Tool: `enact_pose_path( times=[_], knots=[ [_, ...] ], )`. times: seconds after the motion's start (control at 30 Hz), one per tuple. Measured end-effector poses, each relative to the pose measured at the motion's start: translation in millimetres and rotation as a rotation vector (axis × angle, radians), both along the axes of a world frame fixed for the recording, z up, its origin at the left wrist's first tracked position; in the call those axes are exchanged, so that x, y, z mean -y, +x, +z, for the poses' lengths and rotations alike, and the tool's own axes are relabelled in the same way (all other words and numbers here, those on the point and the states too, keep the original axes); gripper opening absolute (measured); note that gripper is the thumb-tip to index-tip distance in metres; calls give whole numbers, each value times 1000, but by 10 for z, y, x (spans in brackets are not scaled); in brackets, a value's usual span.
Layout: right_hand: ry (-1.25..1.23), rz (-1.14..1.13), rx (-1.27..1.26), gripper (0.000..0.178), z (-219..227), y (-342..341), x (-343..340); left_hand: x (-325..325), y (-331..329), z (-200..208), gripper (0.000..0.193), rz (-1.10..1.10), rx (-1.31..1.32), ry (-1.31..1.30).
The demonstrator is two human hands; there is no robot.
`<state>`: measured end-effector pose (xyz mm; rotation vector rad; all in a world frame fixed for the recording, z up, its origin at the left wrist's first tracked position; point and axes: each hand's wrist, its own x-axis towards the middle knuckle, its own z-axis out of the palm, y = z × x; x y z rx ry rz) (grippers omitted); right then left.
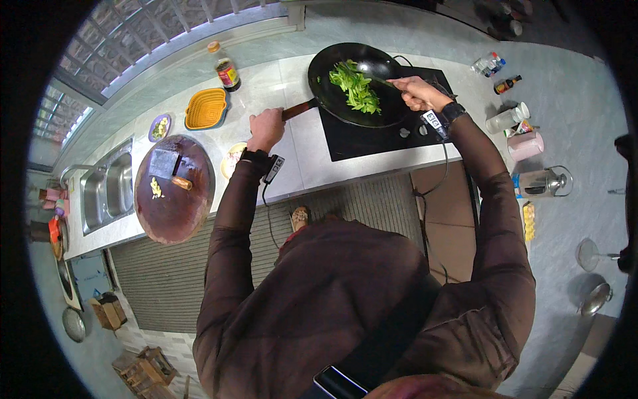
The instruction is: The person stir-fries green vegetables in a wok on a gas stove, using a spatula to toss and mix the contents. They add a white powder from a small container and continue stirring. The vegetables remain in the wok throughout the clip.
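A black wok (323,66) sits on the black cooktop (345,145), with cut green vegetables (357,88) heaped in its middle. My left hand (267,128) is closed around the wok's brown wooden handle (299,110) at the left. From the right, my right hand (420,93) reaches over the wok and grips the handle of a spatula (380,80), whose far end lies beside the greens. Just below my left wrist, a dish of pale food (232,159) is partly hidden by the forearm.
A round chopping board (159,223) carries a cleaver (163,163) and pale chopped pieces (156,188). Behind it stand a small purple dish (159,128), a yellow basket (206,108) and a sauce bottle (227,73). A double sink (120,178) is far left. Jars (507,120) line the right side.
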<state>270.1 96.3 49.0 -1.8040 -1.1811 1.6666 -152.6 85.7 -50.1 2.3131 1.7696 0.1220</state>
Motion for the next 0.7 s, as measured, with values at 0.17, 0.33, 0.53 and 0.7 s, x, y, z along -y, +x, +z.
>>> enact_pose_path(
  times=[0.17, 0.33, 0.53, 0.7],
  knots=[
    [513, 500, 816, 30, -563, -205, 161, -1, -4, 16, 36, -3, 7, -8],
    [269, 539, 810, 40, -644, -416, 751, -7, -4, -22, 38, -5, -7, 4],
    [201, 619, 864, 37, 7, -288, 891, 6, -11, -44, 28, -27, 46, 69],
    [281, 656, 871, 30, 104, -233, 727, 13, -11, -18, 26, -26, 47, 45]
  ],
)
